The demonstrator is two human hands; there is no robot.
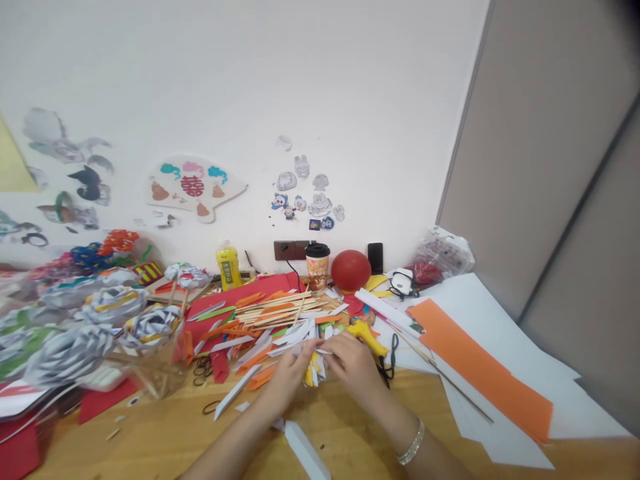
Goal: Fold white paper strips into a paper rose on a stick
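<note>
My left hand (291, 368) and my right hand (354, 365) meet above the near middle of the wooden table. A thin white paper strip (323, 352) is pinched between the fingertips of both. Just beneath them shows a bunch of folded white and yellow paper (315, 371), partly hidden by the fingers. Right behind my right hand lies a yellow glue gun (367, 337) with a black cord. A heap of white, orange and green paper strips (260, 350) spreads beyond my left hand. Between my forearms rests a folded white strip (306, 450).
Wooden sticks (277, 311) lie on the heap. Behind stand a lidded paper cup (318, 268), a red balloon (351, 270) and a yellow bottle (229, 267). Folded paper flowers (73, 353) crowd the left. Orange paper (490, 370) and white sheets (565, 407) cover the right.
</note>
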